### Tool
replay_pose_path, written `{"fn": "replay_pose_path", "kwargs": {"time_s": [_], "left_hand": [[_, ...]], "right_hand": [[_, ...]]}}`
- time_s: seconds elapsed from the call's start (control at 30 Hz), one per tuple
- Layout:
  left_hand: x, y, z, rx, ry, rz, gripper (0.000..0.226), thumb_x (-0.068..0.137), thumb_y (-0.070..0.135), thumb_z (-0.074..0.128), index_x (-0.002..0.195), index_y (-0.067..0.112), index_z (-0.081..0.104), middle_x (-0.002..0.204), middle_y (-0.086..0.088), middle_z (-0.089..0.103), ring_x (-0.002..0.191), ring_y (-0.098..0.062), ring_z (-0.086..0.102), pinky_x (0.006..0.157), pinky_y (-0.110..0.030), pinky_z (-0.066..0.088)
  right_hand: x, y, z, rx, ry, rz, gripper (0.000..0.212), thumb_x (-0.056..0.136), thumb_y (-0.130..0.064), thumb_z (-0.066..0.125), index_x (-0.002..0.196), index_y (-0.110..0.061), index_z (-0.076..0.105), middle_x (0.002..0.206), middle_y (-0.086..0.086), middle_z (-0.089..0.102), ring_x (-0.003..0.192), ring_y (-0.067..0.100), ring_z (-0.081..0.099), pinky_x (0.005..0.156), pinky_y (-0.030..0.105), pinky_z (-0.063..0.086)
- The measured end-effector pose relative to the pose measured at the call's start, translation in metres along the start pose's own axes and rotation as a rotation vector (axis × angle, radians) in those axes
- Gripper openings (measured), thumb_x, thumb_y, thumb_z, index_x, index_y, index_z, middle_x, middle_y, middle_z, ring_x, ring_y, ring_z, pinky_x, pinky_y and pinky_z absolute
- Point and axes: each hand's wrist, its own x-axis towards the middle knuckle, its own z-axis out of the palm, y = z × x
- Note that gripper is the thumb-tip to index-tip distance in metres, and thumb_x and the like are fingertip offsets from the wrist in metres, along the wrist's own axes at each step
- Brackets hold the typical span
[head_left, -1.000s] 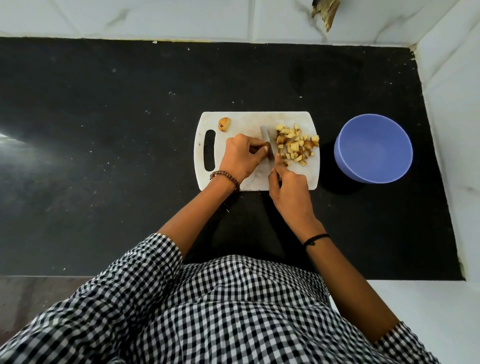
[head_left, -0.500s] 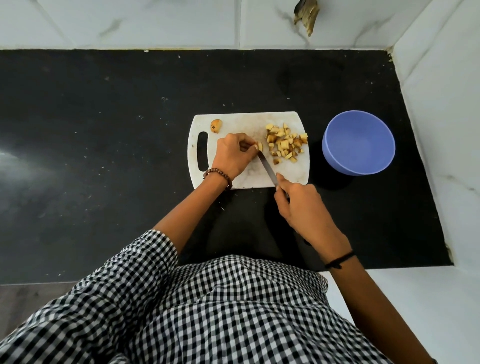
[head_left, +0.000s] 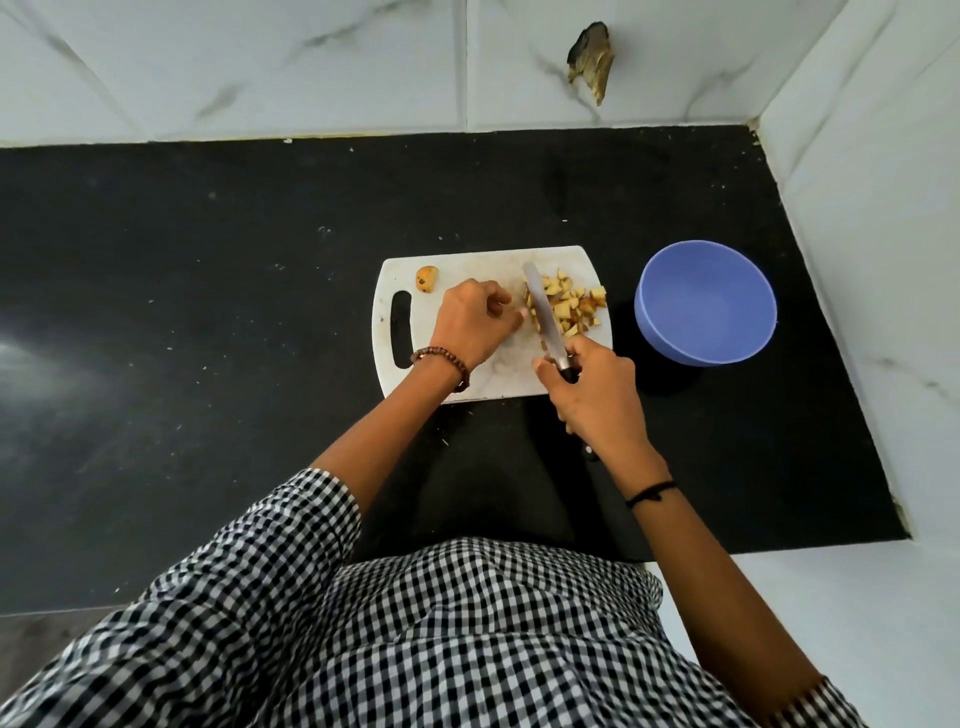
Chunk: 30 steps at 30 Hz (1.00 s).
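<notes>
Black stone table (head_left: 208, 270); white marble-tiled walls behind and at right. White cutting board (head_left: 488, 262) at frame centre. Right grip (head_left: 597, 395) clenched round the handle of the knife (head_left: 543, 309); the blade lies across the board, against the left edge of the diced yellow pieces (head_left: 571, 306) in the board's upper right. Left grip (head_left: 470, 325) curled on the board just left of the blade; cannot tell whether it pinches a piece. 1 uncut end piece (head_left: 427, 279) near the board's handle slot. Lilac bowl (head_left: 675, 340) right of the board, apart.

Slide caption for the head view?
Right hand holds a knife against diced pieces on a white cutting board; left hand alongside, blue bowl nearby.
</notes>
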Motion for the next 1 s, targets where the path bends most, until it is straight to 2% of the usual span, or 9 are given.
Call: {"fn": "replay_pose_path", "kwargs": {"time_s": [0.1,0.17,0.33,0.47,0.6,0.73,0.8,0.87,1.0], "left_hand": [[0.008,0.005,0.003,0.073,-0.017,0.008,0.014,0.081,0.021,0.072,0.089,0.011,0.073,0.086,-0.003,0.07,0.079,-0.013,0.065,0.072,-0.029,0.057],[0.01,0.011,0.003,0.096,-0.03,-0.007,0.008,0.082,0.016,0.069,0.082,0.01,0.075,0.081,-0.004,0.071,0.077,-0.016,0.066,0.071,-0.032,0.057],[0.013,0.016,0.001,0.075,-0.068,-0.064,0.01,0.083,0.011,0.066,0.081,0.01,0.076,0.079,-0.005,0.072,0.075,-0.017,0.067,0.068,-0.029,0.057],[0.012,0.014,-0.002,0.013,-0.059,-0.137,0.006,0.077,0.009,0.069,0.077,0.011,0.075,0.077,-0.003,0.071,0.074,-0.016,0.067,0.069,-0.031,0.059],[0.005,0.006,-0.011,-0.124,-0.043,-0.229,0.003,0.076,0.008,0.073,0.075,0.012,0.072,0.077,-0.002,0.071,0.075,-0.014,0.067,0.068,-0.025,0.057],[-0.004,-0.002,-0.013,-0.228,-0.011,-0.309,0.005,0.077,0.016,0.077,0.079,0.014,0.073,0.076,0.001,0.07,0.074,-0.01,0.068,0.07,-0.024,0.057],[-0.006,-0.006,-0.012,-0.301,-0.004,-0.338,0.006,0.078,0.016,0.077,0.082,0.015,0.073,0.077,0.0,0.071,0.075,-0.009,0.069,0.074,-0.025,0.058],[-0.008,-0.01,-0.012,-0.325,-0.006,-0.319,0.013,0.079,0.018,0.077,0.092,0.018,0.074,0.078,0.001,0.072,0.078,-0.007,0.068,0.076,-0.023,0.057],[-0.013,-0.011,-0.016,-0.334,-0.027,-0.265,0.018,0.082,0.019,0.075,0.1,0.02,0.075,0.084,0.001,0.072,0.078,0.0,0.064,0.071,-0.01,0.051]], "right_hand": [[0.014,-0.004,0.017,0.034,0.013,0.06,0.024,0.092,-0.027,0.068,0.082,-0.009,0.056,0.07,0.012,0.065,0.054,0.024,0.064,0.051,0.038,0.056],[0.021,-0.006,0.026,0.05,0.051,0.065,0.022,0.091,-0.027,0.069,0.08,-0.014,0.055,0.07,0.006,0.064,0.062,0.024,0.065,0.06,0.043,0.058],[0.031,-0.011,0.038,0.108,0.085,0.04,0.014,0.092,-0.024,0.07,0.092,-0.014,0.06,0.078,-0.003,0.061,0.076,0.021,0.065,0.069,0.037,0.057],[0.041,-0.012,0.038,0.108,0.076,0.032,0.025,0.087,-0.024,0.076,0.1,-0.01,0.06,0.087,-0.002,0.061,0.08,0.015,0.059,0.069,0.026,0.049],[0.053,-0.012,0.042,0.096,0.063,0.002,0.03,0.08,-0.029,0.082,0.093,-0.011,0.061,0.088,0.002,0.063,0.08,0.018,0.06,0.07,0.031,0.053],[0.058,-0.011,0.047,0.041,0.015,-0.044,0.028,0.084,-0.025,0.08,0.104,-0.012,0.066,0.095,0.003,0.068,0.087,0.019,0.063,0.075,0.03,0.052],[0.059,-0.011,0.046,0.016,0.0,-0.064,0.029,0.086,-0.024,0.078,0.11,-0.013,0.068,0.094,0.0,0.067,0.084,0.014,0.061,0.07,0.022,0.048],[0.061,-0.011,0.044,-0.022,-0.018,-0.079,0.026,0.086,-0.025,0.078,0.107,-0.013,0.067,0.087,-0.004,0.063,0.073,0.007,0.055,0.059,0.015,0.039],[0.069,-0.012,0.038,-0.097,-0.073,-0.137,0.02,0.085,-0.027,0.079,0.096,-0.016,0.066,0.077,-0.006,0.06,0.065,0.006,0.051,0.055,0.019,0.035]]}}
